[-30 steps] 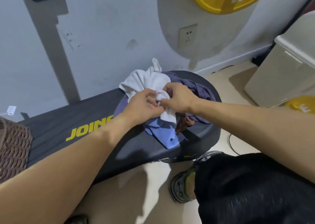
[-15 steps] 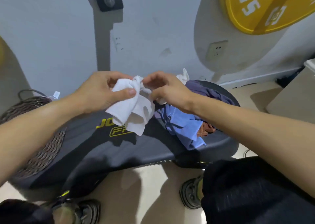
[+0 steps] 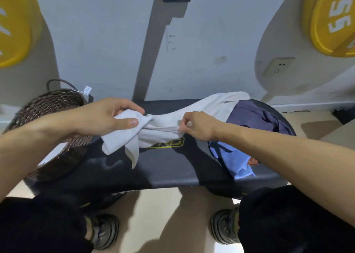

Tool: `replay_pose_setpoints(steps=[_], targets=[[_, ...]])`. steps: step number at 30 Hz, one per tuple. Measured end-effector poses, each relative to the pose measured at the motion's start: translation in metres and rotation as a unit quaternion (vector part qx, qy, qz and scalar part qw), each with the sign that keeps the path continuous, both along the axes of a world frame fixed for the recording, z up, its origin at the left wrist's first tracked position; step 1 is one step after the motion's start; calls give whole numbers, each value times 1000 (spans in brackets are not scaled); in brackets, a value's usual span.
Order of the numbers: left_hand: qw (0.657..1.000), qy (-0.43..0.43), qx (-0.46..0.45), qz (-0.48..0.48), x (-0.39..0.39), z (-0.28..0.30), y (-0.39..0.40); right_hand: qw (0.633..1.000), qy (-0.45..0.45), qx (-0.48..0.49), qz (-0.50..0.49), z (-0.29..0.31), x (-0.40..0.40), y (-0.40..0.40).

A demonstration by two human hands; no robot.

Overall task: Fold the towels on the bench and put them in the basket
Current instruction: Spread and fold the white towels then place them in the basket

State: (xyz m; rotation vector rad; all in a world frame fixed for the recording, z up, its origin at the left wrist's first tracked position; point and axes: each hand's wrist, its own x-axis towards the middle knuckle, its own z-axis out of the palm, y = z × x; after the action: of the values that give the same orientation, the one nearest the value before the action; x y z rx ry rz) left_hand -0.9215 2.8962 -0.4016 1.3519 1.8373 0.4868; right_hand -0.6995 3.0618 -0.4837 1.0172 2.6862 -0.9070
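A white towel [image 3: 161, 125] is stretched above the black padded bench [image 3: 169, 168]. My left hand [image 3: 107, 118] grips its bunched left end between thumb and fingers. My right hand [image 3: 194, 125] pinches the towel's lower edge near the middle. The towel's far end still lies over a pile of towels at the bench's right end: a dark navy one [image 3: 255, 116], a light blue one [image 3: 232, 156] and a bit of brown cloth [image 3: 253, 161]. A dark woven basket [image 3: 51, 106] with a wire handle stands at the bench's left end, partly behind my left forearm.
Yellow weight plates hang at the upper left [image 3: 13, 25] and upper right [image 3: 334, 18]. A grey wall with a socket [image 3: 278, 66] is behind the bench. My knees and shoes [image 3: 103, 231] are below the bench's near edge on a beige floor.
My hands have moved apart, pulling the white towel out lengthwise over the bench. The view has shifted left, bringing the basket further into sight.
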Motion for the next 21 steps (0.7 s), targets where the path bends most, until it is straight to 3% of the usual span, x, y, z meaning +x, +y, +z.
replay_pose_setpoints(steps=[3,8,10,12,16,21], targets=[[997,63,-8,49,-21,-8,0,1000,8,-16,4,6,-22,-2],[979,184,-79,23,-49,-23,-10,990,137,-38,5,44,-51,-12],[987,139,-61,51,-50,-28,-12,981,184,-62,8,58,-54,-21],[997,31,0,78,-39,-28,-10,974,217,-68,23,68,-56,-32],[981,-120,148,41,-6,-21,0,955,278,-100,35,75,-56,-49],[976,-134,166,40,1,-4,1,943,262,-204,33,77,-43,-42]])
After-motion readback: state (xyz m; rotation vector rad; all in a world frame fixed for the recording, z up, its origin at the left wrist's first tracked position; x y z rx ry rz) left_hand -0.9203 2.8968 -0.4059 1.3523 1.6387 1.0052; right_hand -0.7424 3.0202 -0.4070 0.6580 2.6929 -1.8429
